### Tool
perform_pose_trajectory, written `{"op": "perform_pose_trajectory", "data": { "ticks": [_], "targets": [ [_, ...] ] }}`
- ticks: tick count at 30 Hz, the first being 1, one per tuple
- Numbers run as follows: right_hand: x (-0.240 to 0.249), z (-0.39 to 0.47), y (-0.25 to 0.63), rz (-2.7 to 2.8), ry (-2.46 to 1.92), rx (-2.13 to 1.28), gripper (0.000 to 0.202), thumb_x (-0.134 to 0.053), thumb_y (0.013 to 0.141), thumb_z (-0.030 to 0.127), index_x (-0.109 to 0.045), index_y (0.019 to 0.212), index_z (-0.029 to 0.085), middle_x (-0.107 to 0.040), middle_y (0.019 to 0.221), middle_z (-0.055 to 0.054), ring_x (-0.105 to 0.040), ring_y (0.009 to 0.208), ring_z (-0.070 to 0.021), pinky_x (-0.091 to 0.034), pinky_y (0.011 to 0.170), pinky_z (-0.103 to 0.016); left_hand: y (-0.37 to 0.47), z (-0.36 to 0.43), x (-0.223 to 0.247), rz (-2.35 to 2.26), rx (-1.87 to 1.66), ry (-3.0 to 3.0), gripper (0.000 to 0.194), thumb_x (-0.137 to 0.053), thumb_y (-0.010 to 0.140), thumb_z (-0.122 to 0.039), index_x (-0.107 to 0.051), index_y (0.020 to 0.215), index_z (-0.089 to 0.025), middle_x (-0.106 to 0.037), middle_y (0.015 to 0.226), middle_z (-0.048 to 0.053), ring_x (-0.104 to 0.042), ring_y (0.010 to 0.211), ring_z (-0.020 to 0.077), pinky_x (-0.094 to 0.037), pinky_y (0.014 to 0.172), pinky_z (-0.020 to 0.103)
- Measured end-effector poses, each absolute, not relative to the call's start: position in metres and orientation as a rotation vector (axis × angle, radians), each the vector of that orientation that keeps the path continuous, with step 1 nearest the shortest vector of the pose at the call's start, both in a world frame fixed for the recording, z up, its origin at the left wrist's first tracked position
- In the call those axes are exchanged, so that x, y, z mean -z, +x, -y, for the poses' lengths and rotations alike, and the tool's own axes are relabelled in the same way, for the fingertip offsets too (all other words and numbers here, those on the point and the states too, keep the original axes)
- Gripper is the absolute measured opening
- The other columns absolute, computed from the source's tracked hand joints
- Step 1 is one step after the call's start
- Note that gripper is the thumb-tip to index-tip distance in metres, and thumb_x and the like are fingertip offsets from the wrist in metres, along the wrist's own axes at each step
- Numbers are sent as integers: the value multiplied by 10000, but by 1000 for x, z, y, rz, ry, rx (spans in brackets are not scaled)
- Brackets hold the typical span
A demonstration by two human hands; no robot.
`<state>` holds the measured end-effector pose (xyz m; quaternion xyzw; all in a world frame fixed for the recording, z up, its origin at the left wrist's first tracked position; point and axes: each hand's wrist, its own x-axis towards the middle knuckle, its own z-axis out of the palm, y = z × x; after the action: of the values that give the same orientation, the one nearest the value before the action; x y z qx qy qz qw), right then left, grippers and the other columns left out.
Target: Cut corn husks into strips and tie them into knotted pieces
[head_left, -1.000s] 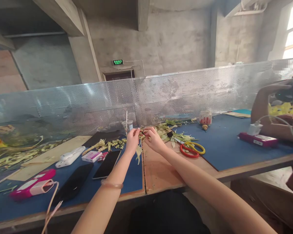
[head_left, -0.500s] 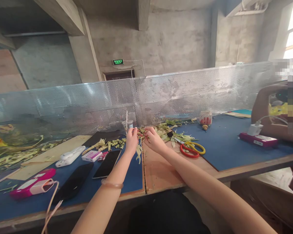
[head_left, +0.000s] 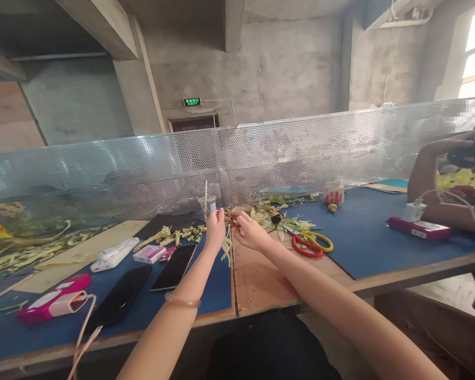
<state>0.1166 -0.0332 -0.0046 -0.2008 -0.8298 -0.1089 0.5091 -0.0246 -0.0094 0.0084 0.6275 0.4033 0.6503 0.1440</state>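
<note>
Both hands meet over the middle of the table, fingers closed around a small, thin dark item (head_left: 229,215) too small to name. My left hand (head_left: 216,230) pinches its left side, and my right hand (head_left: 248,229) is closed at its right. A pale green leaf strip (head_left: 226,249) hangs below and between the hands. Behind and right of my right hand lies a heap of green leaf strips (head_left: 267,212). Scissors (head_left: 309,244) with red and yellow handles rest to the right. Left of my left hand are small folded green pieces (head_left: 188,233).
Left on the table are a phone (head_left: 174,267), a black case (head_left: 121,296), a white power strip (head_left: 114,254) and a pink one (head_left: 53,300). A jar (head_left: 334,193) stands back right. A perforated metal screen (head_left: 285,153) runs behind; another person's arm (head_left: 425,174) is at right.
My fingers have shifted slightly around the small item, and the hanging leaf strip has moved a little right. The view has tilted very slightly.
</note>
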Motion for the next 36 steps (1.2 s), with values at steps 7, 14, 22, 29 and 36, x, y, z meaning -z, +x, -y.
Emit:
{"op": "perform_pose_trajectory", "data": {
  "ticks": [7, 14, 22, 29, 36],
  "targets": [
    [5, 34, 117, 1993, -494, 242, 226, -415, 657, 50, -416, 825, 200, -493, 1121, -142, -551, 955, -205, -484, 758, -329, -24, 9, -8, -1187, -1882, 1794, 273, -426, 834, -435, -456, 696, -202, -501, 623, 11, -495, 591, 158, -355, 543, 254],
    [6, 31, 120, 2017, -462, 221, 209, -411, 626, 28, -401, 736, 205, -492, 1114, -149, -514, 1045, -230, -477, 802, -359, -24, 10, -9, -1260, -1948, 1772, 265, -421, 847, -413, -413, 668, -218, -471, 604, 1, -466, 577, 158, -328, 560, 272],
    [7, 31, 120, 2042, -458, 226, 228, -404, 623, 24, -428, 775, 192, -481, 1135, -158, -534, 1005, -220, -489, 790, -356, -24, 19, -15, -1445, -1973, 1757, 247, -399, 863, -331, -362, 642, -226, -446, 564, -8, -432, 535, 162, -273, 529, 272],
    [4, 31, 122, 2054, -422, 227, 276, -385, 630, 14, -455, 835, 186, -479, 1134, -153, -504, 1071, -229, -487, 831, -373, -24, 23, -18, -1453, -2008, 1661, 256, -393, 864, -335, -354, 635, -230, -445, 537, -13, -428, 515, 163, -272, 525, 270],
    [5, 25, 125, 2002, -464, 243, 206, -402, 699, 46, -436, 841, 191, -466, 1147, -152, -521, 1022, -207, -483, 810, -351, -29, 17, -17, -1196, -1933, 1607, 274, -404, 842, -446, -391, 690, -218, -531, 565, -23, -454, 430, 119, -311, 462, 238]
  ]
}}
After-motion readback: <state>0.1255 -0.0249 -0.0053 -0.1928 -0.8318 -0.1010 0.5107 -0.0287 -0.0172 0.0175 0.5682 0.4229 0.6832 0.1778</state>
